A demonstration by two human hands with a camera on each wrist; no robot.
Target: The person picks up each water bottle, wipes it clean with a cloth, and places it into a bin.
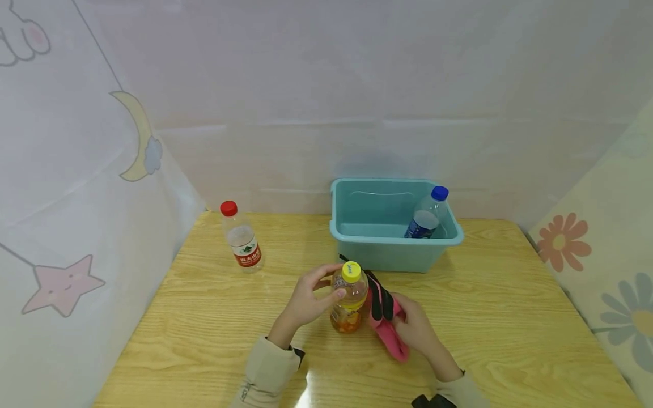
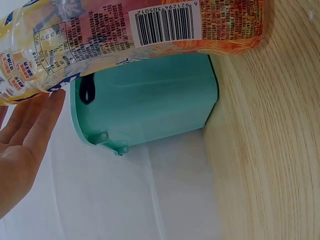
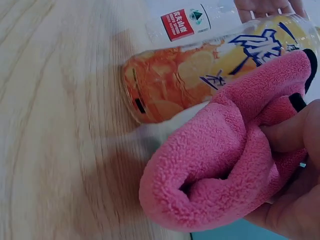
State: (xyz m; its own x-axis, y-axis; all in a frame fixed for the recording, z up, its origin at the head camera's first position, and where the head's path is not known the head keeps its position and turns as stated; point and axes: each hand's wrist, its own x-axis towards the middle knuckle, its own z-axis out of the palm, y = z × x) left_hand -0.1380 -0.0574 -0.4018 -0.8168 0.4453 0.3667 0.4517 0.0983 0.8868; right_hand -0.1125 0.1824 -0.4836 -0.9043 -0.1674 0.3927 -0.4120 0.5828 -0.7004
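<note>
A yellow-capped drink bottle (image 1: 349,309) with an orange lower label stands upright on the table. My left hand (image 1: 312,297) holds it around the upper part, thumb in front and fingers behind. In the left wrist view its barcode side (image 2: 165,25) fills the top, and some of the left fingers (image 2: 42,125) touch it. My right hand (image 1: 414,323) grips a folded pink fleecy cloth (image 1: 390,337) with black edging, just right of the bottle. Close up in the right wrist view, the cloth (image 3: 210,150) is bunched between thumb and fingers and overlaps the bottle's side.
Behind the hands sits a light-blue plastic bin (image 1: 385,252), holding a blue-capped bottle (image 1: 425,218) that leans at its right end. A red-capped water bottle (image 1: 245,243) stands at the left on the wooden table (image 1: 204,334). Printed white sheeting (image 1: 285,164) hangs behind the table.
</note>
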